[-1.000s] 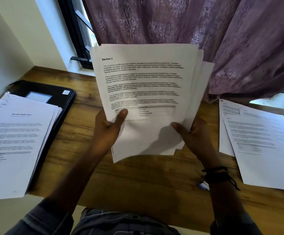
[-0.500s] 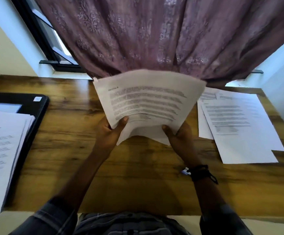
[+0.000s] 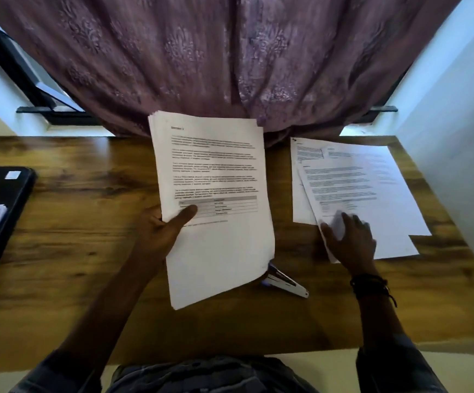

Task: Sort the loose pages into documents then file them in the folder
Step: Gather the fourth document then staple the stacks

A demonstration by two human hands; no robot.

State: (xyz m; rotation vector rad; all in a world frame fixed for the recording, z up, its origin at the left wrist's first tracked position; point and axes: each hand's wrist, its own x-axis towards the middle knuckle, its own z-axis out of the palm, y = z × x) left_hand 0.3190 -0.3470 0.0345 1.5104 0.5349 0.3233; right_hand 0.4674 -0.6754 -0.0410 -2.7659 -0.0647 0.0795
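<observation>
left hand [image 3: 162, 234] on stack [image 3: 216, 251] edge

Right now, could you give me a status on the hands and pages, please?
Left hand grips the page stack. Right hand on the loose pages, grip blurred. Stapler lies beside the stack's corner.

Your forearms are bare from the cuffs down to the left hand [image 3: 162, 234] and the right hand [image 3: 349, 242]. Left sleeve [image 3: 57, 373] and right sleeve [image 3: 394, 367]: dark blue-grey cloth with a faint check or stripe, bunched up near the elbows. Your right wrist has a black cord bracelet [image 3: 370, 285], several strands stacked, with one thin loose end sticking out on its right side. At the near edge, between your arms, is a garment [image 3: 207, 375] in the same grey-blue striped cloth, creased. Can't tell whether it's a shirt or trousers.
</observation>
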